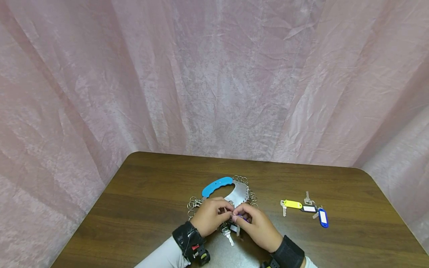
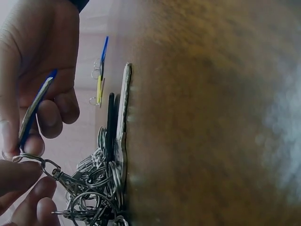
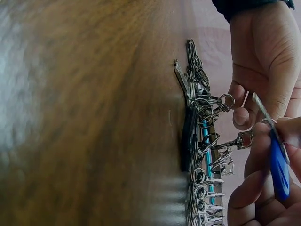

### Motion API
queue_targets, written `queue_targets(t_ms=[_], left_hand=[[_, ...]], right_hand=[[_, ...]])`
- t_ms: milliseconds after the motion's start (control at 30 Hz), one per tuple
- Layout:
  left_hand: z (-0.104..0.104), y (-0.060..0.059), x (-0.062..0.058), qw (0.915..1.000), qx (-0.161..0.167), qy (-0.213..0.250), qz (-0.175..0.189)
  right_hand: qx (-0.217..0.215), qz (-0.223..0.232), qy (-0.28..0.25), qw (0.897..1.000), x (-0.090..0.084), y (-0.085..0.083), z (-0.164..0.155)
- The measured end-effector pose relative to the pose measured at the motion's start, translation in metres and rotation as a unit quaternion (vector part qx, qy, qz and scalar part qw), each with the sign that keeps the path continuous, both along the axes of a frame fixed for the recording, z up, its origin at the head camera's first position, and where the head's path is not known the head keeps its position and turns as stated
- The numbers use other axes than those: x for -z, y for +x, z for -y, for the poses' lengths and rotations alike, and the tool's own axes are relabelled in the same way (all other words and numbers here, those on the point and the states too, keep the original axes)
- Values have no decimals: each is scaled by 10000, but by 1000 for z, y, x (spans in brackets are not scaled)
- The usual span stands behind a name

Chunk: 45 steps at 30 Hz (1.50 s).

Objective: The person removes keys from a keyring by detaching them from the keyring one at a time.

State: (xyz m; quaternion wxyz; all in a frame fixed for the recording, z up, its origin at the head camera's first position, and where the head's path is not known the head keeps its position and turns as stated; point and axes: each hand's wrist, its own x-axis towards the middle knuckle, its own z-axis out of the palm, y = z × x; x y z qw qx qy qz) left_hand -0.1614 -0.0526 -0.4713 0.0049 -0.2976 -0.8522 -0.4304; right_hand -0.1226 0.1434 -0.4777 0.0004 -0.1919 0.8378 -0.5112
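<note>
Blue key tag (image 3: 279,170) on split ring, small, light, stiff plastic, slippery metal fittings; pinched between left hand (image 1: 212,216) and right hand (image 1: 257,225) just in front of key organiser (image 1: 231,191); best gripped by flat faces.

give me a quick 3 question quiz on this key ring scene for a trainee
1. True or false: both hands are working at the same spot above the metal key organiser.
2. Multiple choice: what colour is the handle of the organiser? A red, B blue, C green.
3. Which tag among the loose keys on the table lies farthest to the left in the head view?

Key:
1. True. The left hand and right hand meet over it, pinching a blue tag and a ring with a clasp.
2. B.
3. The yellow tag; the black tag and the loose blue tag lie further right.
</note>
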Motion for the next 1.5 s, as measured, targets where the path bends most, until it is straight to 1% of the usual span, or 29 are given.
queue_targets(t_ms=[233, 433, 700, 1067, 1200, 1333, 1500], left_hand=[[0, 1, -1, 9999, -81, 52, 53], [0, 1, -2, 9999, -96, -17, -89], [0, 1, -1, 9997, -40, -95, -222], [0, 0, 0, 9994, 56, -12, -332], [-1, 0, 0, 9995, -9, 10, -306], [-1, -1, 1, 9997, -131, 73, -203], [0, -2, 1, 9996, -243, 101, -97]], right_hand=[[136, 29, -48, 9999, 1, -1, 0], [316, -96, 56, 9994, 1, -2, -1], [416, -69, 79, 9991, 1, -3, -1], [618, 215, 152, 9977, 1, -3, 0], [552, 217, 87, 9982, 2, -3, 0], [410, 148, -47, 9990, 2, -2, 0], [187, 72, -72, 9998, 1, -1, 1]])
